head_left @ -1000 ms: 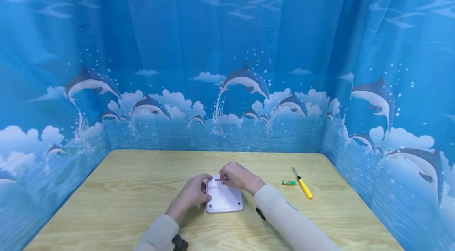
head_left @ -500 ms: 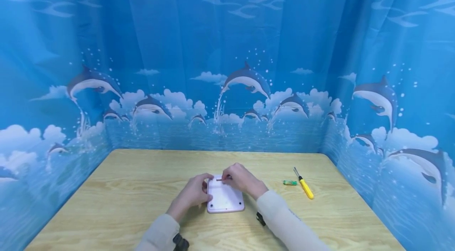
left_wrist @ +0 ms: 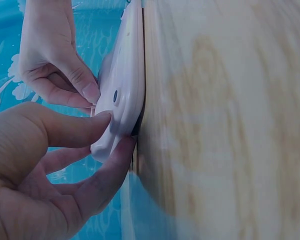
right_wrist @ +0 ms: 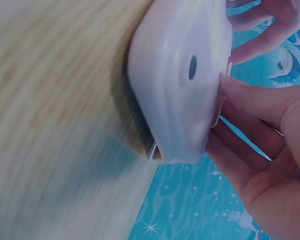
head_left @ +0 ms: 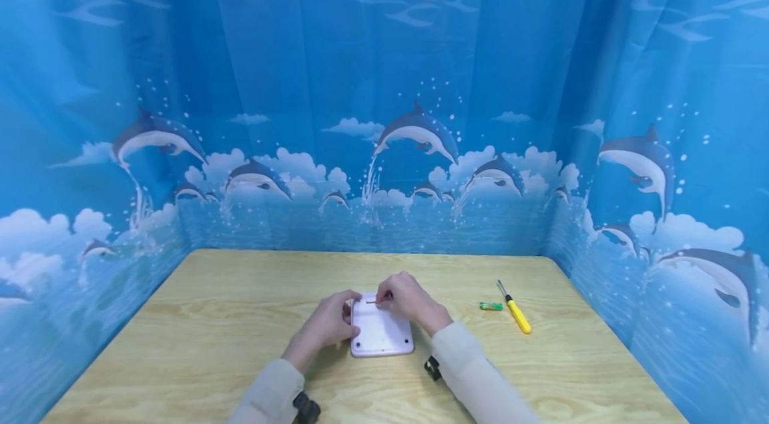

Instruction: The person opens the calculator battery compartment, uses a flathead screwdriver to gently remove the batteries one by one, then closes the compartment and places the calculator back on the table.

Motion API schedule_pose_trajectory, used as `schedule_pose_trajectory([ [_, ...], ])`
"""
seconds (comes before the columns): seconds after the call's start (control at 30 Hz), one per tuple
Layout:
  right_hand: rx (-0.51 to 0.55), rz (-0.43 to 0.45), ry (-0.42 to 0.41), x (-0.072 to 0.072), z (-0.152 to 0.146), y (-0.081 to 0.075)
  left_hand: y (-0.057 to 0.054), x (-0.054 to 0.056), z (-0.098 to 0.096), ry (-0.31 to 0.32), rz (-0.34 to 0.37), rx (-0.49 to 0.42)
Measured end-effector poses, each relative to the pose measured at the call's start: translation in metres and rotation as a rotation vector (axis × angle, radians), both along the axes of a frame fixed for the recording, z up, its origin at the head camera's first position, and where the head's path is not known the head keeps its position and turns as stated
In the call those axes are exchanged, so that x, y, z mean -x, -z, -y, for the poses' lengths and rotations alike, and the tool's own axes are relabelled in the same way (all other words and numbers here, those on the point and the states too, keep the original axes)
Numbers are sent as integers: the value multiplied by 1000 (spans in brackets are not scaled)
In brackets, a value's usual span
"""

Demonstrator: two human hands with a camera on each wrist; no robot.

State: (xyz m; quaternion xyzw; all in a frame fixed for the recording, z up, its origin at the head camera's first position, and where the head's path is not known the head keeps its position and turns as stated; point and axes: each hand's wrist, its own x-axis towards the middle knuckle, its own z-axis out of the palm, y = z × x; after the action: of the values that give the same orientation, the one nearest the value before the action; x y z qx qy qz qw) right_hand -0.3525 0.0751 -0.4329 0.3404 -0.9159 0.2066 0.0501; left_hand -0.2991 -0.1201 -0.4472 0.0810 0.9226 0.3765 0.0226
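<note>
A pale pink calculator [head_left: 382,334] lies face down on the table, its flat back with small dark feet turned up. My left hand [head_left: 329,322] grips its left edge; in the left wrist view the thumb presses on the back and a finger reaches under the rim. At the far end of the back, my right hand [head_left: 408,297] pinches a thin pink battery cover [right_wrist: 219,107], which stands up from the surface in the right wrist view. A narrow brownish slot [head_left: 370,302] shows beside the right fingertips. The fingers hide part of the cover.
A green battery [head_left: 490,306] lies to the right of the calculator. Beside it is a screwdriver [head_left: 518,316] with a yellow handle, its shaft pointing away. A blue dolphin curtain [head_left: 384,77] surrounds the back and sides of the wooden table [head_left: 240,304].
The brownish slot beside my right fingertips looks thinner than before, and the right hand has shifted slightly. My left hand keeps its grip on the calculator; battery and screwdriver stay put.
</note>
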Motion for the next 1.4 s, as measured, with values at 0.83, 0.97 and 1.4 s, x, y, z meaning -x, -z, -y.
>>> schedule_pose_trajectory([
  [0.83,72,11,34,-8,-1,3,-2,0,-1,-5,15,3],
  [0.97,74,38,31,-10,-3,5,1,-1,-1,-9,26,1],
  [1.4,33,71,13,-18,-12,-4,0,-3,0,6,-7,-10],
])
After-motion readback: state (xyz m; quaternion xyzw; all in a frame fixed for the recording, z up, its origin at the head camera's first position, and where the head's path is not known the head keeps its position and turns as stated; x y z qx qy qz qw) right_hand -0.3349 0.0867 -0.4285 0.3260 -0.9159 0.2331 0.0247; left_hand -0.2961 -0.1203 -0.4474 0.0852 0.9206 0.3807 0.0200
